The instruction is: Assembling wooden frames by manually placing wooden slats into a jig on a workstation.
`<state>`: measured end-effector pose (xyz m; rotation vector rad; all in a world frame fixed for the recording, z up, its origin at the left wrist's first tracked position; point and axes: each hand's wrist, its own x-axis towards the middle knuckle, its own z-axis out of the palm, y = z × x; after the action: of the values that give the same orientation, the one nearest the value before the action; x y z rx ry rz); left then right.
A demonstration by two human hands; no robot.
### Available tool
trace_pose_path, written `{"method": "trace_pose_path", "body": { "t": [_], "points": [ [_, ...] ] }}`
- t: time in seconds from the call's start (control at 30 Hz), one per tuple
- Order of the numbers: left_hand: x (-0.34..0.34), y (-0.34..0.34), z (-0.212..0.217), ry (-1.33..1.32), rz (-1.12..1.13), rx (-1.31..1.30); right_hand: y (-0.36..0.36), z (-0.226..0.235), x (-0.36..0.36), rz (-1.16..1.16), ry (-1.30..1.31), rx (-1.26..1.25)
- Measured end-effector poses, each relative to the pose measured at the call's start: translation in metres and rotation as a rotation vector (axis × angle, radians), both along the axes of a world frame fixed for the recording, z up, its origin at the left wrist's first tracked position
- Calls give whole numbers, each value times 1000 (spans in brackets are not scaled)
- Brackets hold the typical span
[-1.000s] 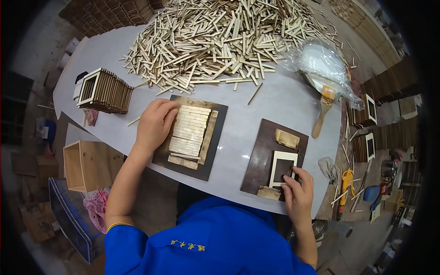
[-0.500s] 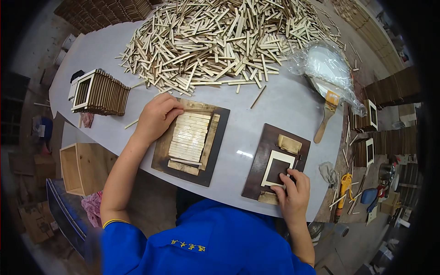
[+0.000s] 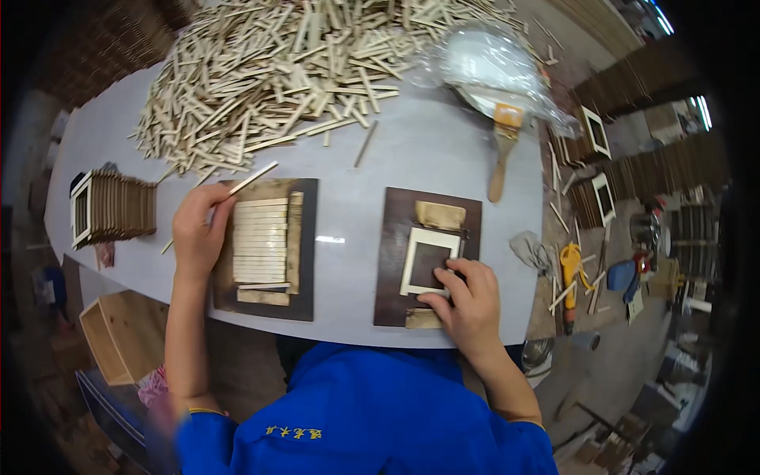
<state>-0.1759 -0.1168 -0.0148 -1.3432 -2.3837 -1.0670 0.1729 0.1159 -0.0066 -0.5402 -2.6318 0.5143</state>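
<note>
On the grey table (image 3: pixel 443 158), everything sits relative to the left dark board (image 3: pixel 305 245). Upon it lies a row of pale slats (image 3: pixel 260 241), long axes running left to right, stacked away from the person, likely kept handy for picking. At its left edge the left hand (image 3: pixel 198 233) pinches one long stick (image 3: pixel 237 184) that angles up to the right. Right of that board, the right hand (image 3: pixel 467 305) presses its fingers closed on a small square frame (image 3: pixel 427 261), seemingly steadying it on a second board (image 3: pixel 396 237).
</note>
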Motion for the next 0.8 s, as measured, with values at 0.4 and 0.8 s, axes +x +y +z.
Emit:
{"method": "trace_pose_path", "body": {
  "t": [0.4, 0.8],
  "points": [
    [175, 80, 9, -715, -285, 74, 11, -2, 10, 52, 55, -111],
    [199, 101, 10, -1103, -303, 130, 18, -2, 10, 57, 61, -145]
  ]
}}
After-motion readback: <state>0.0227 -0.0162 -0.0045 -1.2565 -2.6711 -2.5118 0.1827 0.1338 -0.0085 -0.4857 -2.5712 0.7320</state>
